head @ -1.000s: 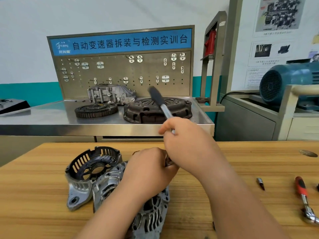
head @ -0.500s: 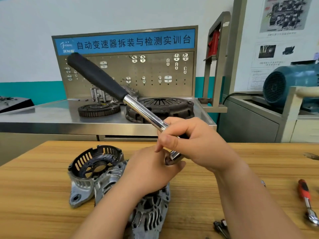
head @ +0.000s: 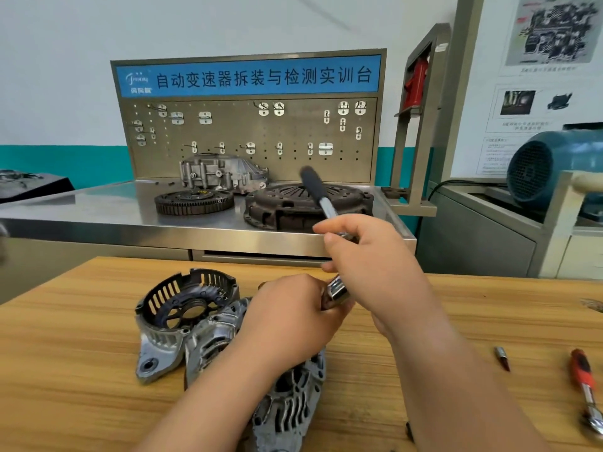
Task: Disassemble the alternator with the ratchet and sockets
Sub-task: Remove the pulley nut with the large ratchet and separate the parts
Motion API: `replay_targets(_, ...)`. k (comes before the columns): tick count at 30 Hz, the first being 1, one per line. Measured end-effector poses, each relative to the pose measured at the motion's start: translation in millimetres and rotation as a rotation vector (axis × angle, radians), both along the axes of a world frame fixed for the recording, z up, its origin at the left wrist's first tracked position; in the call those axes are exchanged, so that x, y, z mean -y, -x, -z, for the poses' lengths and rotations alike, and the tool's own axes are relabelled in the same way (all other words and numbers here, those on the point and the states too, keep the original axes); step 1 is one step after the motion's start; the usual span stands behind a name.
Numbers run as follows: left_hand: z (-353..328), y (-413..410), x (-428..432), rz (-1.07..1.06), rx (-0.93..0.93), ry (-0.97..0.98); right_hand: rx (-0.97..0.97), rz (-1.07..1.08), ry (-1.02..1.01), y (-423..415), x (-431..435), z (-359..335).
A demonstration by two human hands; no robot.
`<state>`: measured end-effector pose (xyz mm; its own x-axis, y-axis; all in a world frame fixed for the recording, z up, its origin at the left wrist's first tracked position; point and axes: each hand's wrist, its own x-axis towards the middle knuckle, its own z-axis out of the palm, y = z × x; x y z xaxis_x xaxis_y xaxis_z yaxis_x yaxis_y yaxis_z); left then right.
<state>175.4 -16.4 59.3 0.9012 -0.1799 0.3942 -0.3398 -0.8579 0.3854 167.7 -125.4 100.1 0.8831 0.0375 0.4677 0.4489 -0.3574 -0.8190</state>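
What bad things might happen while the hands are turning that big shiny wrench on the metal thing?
1. The long chrome ratchet with the black grip in the right hand might slip off, and the left hand sits right beside its head, so fingers may get pinched.
2. The grey cast-metal alternator is held only by that hand on the wooden table, with no clamp in view, so it may twist or roll.

Two hands (head: 290, 324) (head: 378, 272), two ratchets (head: 316, 189) (head: 584, 376), one alternator (head: 293, 396), one end cover (head: 182, 308), one bit (head: 502, 357), one flywheel (head: 194, 202)

The left hand (head: 293, 321) hides the top of the alternator (head: 293, 402) and where the ratchet (head: 321, 197) meets it.
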Motion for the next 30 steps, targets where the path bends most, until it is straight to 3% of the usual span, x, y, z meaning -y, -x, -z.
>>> replay_targets(4, -0.3, -2.1, 2.3, -0.028, 0.010, -0.049, -0.041, -0.049, -0.003, -4.2, 6.4, -0.4)
replay_targets(12, -2.7, -0.9, -1.6, 0.045, 0.002, -0.070, 0.055, -0.637, -0.051, -4.5, 26.4, -4.4)
replay_targets(15, -2.8, 0.7, -2.9, 0.083, 0.012, -0.090, 0.039, -0.733, -0.079, -5.1, 26.5, -4.9)
replay_targets(18, -1.8, 0.0, -2.1, 0.049, 0.035, -0.078, 0.003, -0.624, -0.075, -4.2, 22.4, -7.0)
replay_targets(21, -0.5, 0.2, -1.1, 0.016, 0.048, -0.052, -0.075, -0.363, -0.162, -0.4, 10.2, -6.1)
replay_targets(25, 0.3, 0.1, 0.0, 0.012, 0.060, -0.069, -0.049, 0.083, 0.022, -0.7, -1.6, 0.8)
replay_targets(30, -0.2, -1.7, 0.5, -0.016, 0.054, -0.105, -0.064, -0.017, 0.037, -2.0, 5.3, 0.8)
